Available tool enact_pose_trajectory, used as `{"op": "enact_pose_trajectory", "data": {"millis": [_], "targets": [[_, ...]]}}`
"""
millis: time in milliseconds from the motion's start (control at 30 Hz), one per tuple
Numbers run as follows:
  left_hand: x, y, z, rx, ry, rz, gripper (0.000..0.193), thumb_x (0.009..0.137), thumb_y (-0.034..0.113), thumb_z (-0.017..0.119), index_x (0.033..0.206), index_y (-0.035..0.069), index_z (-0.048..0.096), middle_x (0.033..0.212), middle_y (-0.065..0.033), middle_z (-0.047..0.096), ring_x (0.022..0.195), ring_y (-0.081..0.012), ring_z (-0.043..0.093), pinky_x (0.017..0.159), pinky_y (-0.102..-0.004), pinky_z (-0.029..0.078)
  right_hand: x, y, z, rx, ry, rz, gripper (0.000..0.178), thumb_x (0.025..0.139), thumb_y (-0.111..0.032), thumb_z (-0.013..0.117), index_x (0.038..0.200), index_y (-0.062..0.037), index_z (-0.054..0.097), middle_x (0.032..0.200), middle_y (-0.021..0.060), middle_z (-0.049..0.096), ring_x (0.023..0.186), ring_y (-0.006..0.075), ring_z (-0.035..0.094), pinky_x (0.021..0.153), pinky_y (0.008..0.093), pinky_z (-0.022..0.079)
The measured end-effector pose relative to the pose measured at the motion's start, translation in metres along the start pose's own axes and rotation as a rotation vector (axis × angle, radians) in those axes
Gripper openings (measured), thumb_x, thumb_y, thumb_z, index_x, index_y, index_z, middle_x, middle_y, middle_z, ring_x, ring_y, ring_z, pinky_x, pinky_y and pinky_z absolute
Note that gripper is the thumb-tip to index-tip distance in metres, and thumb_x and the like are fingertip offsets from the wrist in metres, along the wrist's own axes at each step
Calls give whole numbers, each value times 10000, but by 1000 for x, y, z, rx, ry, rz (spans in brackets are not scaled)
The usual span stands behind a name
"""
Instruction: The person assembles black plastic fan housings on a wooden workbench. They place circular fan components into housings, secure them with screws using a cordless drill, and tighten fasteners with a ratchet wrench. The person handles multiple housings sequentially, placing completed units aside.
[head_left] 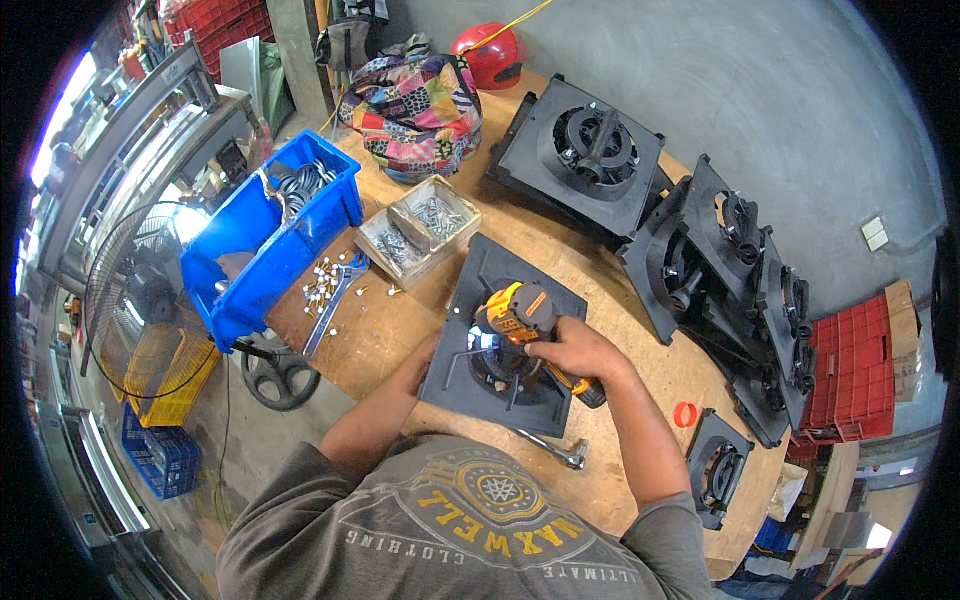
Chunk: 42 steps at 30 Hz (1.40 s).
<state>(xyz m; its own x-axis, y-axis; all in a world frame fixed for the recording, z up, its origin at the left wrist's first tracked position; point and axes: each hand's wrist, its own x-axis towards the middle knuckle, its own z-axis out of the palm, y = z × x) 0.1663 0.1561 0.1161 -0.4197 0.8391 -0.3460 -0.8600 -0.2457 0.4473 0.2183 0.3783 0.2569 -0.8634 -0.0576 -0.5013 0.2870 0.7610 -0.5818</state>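
Note:
In front of me a black square plate [462, 268] with a round centre fitting lies tilted on the wooden table. My right hand [580, 352] is wrapped round the grip of a yellow and black cordless drill [522, 308]. The drill's head is over the plate's middle, and its light shines on the fitting; the drill hides the bit and part of the centre. At the plate's left edge my left hand [424, 362] grips the rim, with its fingers partly hidden. A ratchet wrench [568, 456] rests on the table just below the plate.
A divided box of screws [420, 228], loose bolts [325, 283], a combination wrench [328, 318] and a blue bin [290, 245] stand left. Several black square assemblies [600, 150] are stacked right. A red ring [685, 414] lies near a smaller assembly [718, 468]. A fan [150, 295] stands left.

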Motion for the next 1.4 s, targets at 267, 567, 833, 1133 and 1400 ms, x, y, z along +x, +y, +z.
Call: {"op": "enact_pose_trajectory", "data": {"millis": [267, 567, 833, 1133, 1400], "targets": [[-3, -1, 1, -11, 13, -4, 569, 992, 495, 420, 1225, 8, 600, 1070, -115, 684, 935, -221, 660, 867, -350, 532, -3, -2, -2, 2, -3, 27, 501, 815, -297, 712, 1151, 67, 638, 1019, 210, 704, 952, 261, 674, 866, 351, 505], [-7, -2, 3, -22, 46, -9, 613, 994, 539, 401, 1236, 10, 593, 1086, -116, 681, 958, -225, 657, 888, -356, 527, -3, -4, -2, -20, 31, -17, 523, 814, -307, 716, 1162, 75, 626, 1053, 241, 692, 969, 306, 678, 873, 367, 504], [-22, 29, -1, 103, 302, 0, 653, 995, 579, 383, 1246, 11, 587, 1100, -117, 678, 978, -229, 654, 907, -360, 523, -16, -16, -13, -185, -14, 38, 540, 800, -296, 739, 1163, 83, 613, 1049, 244, 688, 963, 309, 672, 874, 364, 503], [-16, 54, 22, 533, 494, -16, 781, 954, 651, 409, 1378, 0, 492, 1337, -140, 571, 1162, -239, 574, 1016, -365, 432, -21, 2, -10, 297, -11, -49, 494, 817, -222, 742, 1185, 75, 600, 1032, 164, 694, 937, 219, 658, 839, 345, 509], [-26, 54, 45, 639, 579, 105, 768, 967, 568, 474, 1395, -69, 446, 1417, -179, 501, 1286, -256, 483, 1077, -348, 355, -10, 5, -7, 224, 14, -125, 489, 801, -218, 756, 1164, 74, 606, 971, 158, 701, 831, 229, 664, 763, 354, 524]]}}
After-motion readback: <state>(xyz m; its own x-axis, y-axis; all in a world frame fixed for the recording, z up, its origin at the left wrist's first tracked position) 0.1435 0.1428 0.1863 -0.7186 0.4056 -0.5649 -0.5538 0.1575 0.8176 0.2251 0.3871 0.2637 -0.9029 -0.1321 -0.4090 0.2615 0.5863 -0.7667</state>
